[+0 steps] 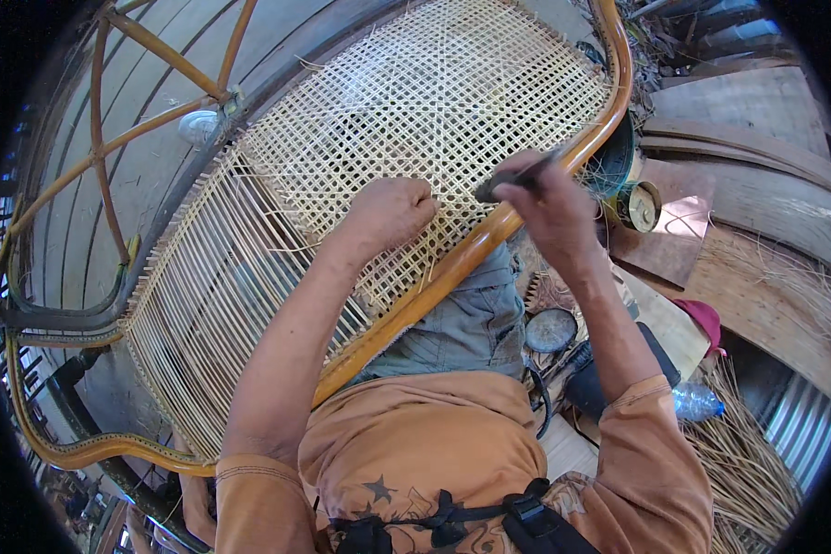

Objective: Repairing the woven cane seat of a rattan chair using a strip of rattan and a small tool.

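Note:
A wooden chair frame (462, 263) with a curved, varnished rail lies across my lap, and pale woven cane (434, 102) fills it. Over the weave, close to the near rail, rests my left hand (392, 212), its fingers curled closed; whatever they pinch is hidden. To its right, above the rail, my right hand (554, 208) is wrapped round a short dark tool (497, 187) that slants down toward the cane. Motion blur hides the tool's exact kind. On the left part of the frame the cane strands (212, 295) run in one direction only, with gaps between them.
Loose cane ends stick up from the weave. Further right are an open tin can (639, 205), wooden boards (739, 120), a round dark lid (551, 330), a plastic bottle (697, 403) and a bundle of cane strips (748, 452). Another curved pole frame (97, 152) stands at the left.

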Available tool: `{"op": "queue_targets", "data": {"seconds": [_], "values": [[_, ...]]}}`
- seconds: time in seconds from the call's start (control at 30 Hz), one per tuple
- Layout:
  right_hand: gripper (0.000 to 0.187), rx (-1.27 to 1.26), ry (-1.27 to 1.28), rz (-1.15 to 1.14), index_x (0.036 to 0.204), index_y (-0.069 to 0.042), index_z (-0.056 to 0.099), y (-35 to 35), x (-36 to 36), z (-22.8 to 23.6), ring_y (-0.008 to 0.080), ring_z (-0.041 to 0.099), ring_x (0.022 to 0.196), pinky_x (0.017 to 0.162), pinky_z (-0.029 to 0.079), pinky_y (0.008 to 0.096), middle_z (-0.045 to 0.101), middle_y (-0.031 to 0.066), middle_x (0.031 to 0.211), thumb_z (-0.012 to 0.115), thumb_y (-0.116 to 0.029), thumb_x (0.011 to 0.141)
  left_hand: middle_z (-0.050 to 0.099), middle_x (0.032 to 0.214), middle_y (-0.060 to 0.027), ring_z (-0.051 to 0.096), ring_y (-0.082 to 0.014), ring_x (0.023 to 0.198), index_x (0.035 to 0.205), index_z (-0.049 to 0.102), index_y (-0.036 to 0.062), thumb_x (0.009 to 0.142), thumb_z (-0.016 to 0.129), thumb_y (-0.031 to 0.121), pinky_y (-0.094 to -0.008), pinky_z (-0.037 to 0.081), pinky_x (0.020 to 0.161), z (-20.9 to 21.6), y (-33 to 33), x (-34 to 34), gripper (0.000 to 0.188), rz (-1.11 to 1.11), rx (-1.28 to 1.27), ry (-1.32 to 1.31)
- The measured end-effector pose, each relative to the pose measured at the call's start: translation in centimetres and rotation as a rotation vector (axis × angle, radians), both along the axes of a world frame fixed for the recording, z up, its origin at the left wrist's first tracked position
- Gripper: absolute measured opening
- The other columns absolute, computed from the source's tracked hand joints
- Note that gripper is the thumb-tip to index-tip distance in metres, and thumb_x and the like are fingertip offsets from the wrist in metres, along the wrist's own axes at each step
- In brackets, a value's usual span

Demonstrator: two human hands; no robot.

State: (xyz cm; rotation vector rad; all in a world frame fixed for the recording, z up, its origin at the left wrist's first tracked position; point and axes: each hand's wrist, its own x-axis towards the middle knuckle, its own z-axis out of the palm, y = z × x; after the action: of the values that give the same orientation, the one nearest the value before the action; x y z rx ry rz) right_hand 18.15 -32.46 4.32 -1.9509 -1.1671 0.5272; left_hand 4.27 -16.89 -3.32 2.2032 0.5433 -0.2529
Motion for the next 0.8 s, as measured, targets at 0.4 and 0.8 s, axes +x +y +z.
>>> {"op": "queue_targets", "data": {"seconds": [0.4, 0.8], "values": [[0.017, -0.172, -0.155, 0.075, 0.099, -0.004, 0.058, 0.2, -0.4, -0.9, 0.0139, 0.061, 0.079, 0.073, 0.049, 0.0271, 0.064, 0.0054, 0.086, 0.064, -0.007, 0.083, 0.055, 0.066, -0.0181, 0.055, -0.0304, 0.062, 0.074, 0.057, 0.0015, 0.082, 0.052, 0.029, -0.0396, 0.044, 0.06, -0.3, 0.5, 0.1, 0.03, -0.048, -0.012, -0.04], [0.019, -0.064, 0.256, -0.059, 0.101, -0.001, 0.053, -0.6, 1.1, 0.5, 0.0131, 0.058, 0.073, 0.069, 0.047, 0.0279, 0.059, 0.006, 0.082, 0.059, -0.01, 0.086, 0.061, 0.075, -0.0211, 0.059, -0.0373, 0.072, 0.077, 0.061, -0.0007, 0.082, 0.052, 0.034, -0.0444, 0.046, 0.067, 1.6, 1.0, -1.1, 0.036, -0.049, 0.054, 0.03]]}}
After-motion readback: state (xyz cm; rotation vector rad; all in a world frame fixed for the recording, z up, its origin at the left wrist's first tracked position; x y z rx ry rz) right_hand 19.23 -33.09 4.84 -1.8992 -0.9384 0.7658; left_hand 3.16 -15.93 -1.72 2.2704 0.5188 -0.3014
